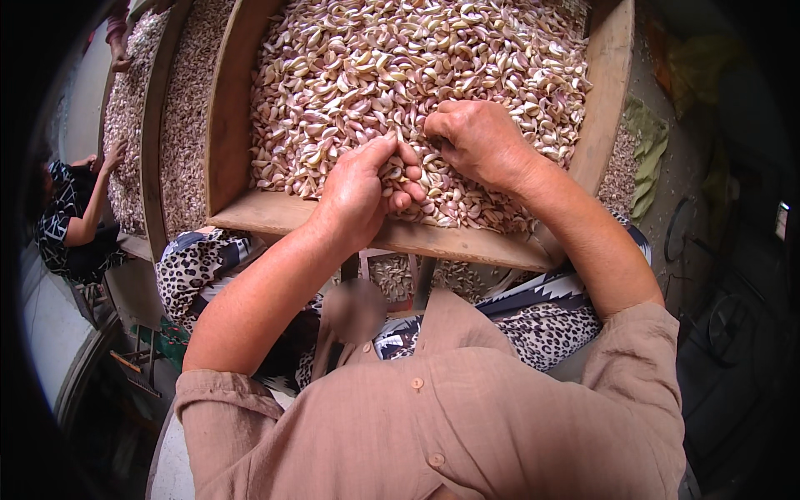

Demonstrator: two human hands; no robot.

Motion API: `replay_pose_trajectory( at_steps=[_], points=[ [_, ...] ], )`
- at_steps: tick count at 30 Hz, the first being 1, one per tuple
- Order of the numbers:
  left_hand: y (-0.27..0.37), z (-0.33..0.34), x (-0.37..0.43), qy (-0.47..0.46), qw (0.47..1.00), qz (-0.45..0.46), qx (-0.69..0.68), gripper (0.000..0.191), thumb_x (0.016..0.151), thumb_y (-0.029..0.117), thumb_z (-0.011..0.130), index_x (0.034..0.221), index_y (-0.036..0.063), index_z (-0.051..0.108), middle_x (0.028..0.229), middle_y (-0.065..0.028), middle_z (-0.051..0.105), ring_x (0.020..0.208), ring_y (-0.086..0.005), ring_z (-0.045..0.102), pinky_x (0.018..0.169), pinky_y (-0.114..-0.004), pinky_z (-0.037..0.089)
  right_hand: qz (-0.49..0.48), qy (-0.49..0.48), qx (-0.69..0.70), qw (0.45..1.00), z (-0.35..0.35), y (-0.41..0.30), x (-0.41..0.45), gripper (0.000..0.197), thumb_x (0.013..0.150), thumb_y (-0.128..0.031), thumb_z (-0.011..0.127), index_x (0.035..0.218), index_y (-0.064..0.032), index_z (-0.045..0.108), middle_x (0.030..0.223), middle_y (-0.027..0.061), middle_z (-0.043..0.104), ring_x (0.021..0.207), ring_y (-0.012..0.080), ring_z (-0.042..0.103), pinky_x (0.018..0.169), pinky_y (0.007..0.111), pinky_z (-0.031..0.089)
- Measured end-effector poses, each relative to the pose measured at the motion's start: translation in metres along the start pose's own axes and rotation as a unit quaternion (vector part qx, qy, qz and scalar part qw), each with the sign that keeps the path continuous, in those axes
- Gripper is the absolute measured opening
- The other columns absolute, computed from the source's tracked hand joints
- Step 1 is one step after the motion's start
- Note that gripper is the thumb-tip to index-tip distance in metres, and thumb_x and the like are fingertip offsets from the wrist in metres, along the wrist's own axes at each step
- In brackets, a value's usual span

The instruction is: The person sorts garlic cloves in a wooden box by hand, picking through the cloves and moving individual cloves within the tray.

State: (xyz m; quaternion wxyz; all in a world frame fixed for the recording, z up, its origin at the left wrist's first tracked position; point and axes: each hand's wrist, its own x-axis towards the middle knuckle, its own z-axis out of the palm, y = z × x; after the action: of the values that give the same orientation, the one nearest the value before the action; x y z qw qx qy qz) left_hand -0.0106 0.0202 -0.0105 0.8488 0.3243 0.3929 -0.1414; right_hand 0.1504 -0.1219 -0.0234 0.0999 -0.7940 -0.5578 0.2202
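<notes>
Unpeeled garlic cloves (375, 75), whitish with pink-purple skins, fill a wooden tray (234, 106) in front of me. My left hand (372, 181) is low over the heap near the tray's front board, palm turned inward and fingers curled around a few garlic cloves (392, 170). To its right, slightly farther back, my right hand (475, 137) is bent down at the surface of the cloves. Its thumb and index finger are drawn together, but the back of the hand hides whatever may be between the fingertips. The two hands are close together without touching.
Beyond the left board, more cloves (190, 112) lie behind another wooden divider (153, 125). A person (78, 219) sits at far left, one hand on cloves there; another person's hand (119, 59) is above. A green-yellow sack (647, 150) and wheeled metal object (725, 325) stand right.
</notes>
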Motion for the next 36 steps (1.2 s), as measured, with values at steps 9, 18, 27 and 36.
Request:
replay_pose_trajectory(
  at_steps=[9,18,27,36],
  points=[
    [0.004,0.008,-0.002,0.014,1.000,-0.004,0.007,0.037,0.113,0.032,0.040,0.103,0.0033,0.062,0.089,-0.0080,0.066,0.075,-0.0176,0.068,0.062,-0.026,0.052,0.070,-0.058,0.491,0.866,-0.041,0.006,-0.002,0.019,0.085,-0.003,0.072,0.103,0.0022,0.076,0.093,0.0039,0.075,0.083,0.0092,0.068,0.078,0.027,0.058],
    [0.002,0.000,0.003,0.006,1.000,0.015,-0.019,0.039,0.112,0.032,0.040,0.102,0.0020,0.062,0.088,-0.0082,0.066,0.069,-0.0162,0.067,0.056,-0.023,0.052,-0.037,-0.031,0.093,0.994,-0.015,0.007,-0.013,0.017,0.075,-0.011,0.077,0.092,-0.0075,0.077,0.089,0.0109,0.075,0.084,0.0316,0.073,0.076,0.041,0.059],
    [0.007,0.005,0.000,0.020,1.000,0.013,0.006,0.037,0.111,0.030,0.040,0.100,0.0024,0.063,0.088,-0.0071,0.066,0.068,-0.0150,0.067,0.056,-0.023,0.052,-0.024,-0.039,0.033,0.998,-0.002,0.001,-0.016,0.017,0.075,-0.015,0.076,0.092,-0.0132,0.077,0.088,0.0098,0.074,0.087,0.0309,0.073,0.077,0.045,0.059],
    [0.005,0.008,0.003,0.002,1.000,-0.006,0.024,0.039,0.112,0.034,0.040,0.105,0.0036,0.064,0.090,-0.0071,0.067,0.073,-0.0174,0.068,0.062,-0.025,0.053,0.010,-0.028,0.382,0.924,-0.060,-0.006,-0.013,0.021,0.079,-0.009,0.076,0.098,-0.0014,0.078,0.083,0.0086,0.076,0.076,0.0144,0.072,0.073,0.030,0.058]
  ],
)
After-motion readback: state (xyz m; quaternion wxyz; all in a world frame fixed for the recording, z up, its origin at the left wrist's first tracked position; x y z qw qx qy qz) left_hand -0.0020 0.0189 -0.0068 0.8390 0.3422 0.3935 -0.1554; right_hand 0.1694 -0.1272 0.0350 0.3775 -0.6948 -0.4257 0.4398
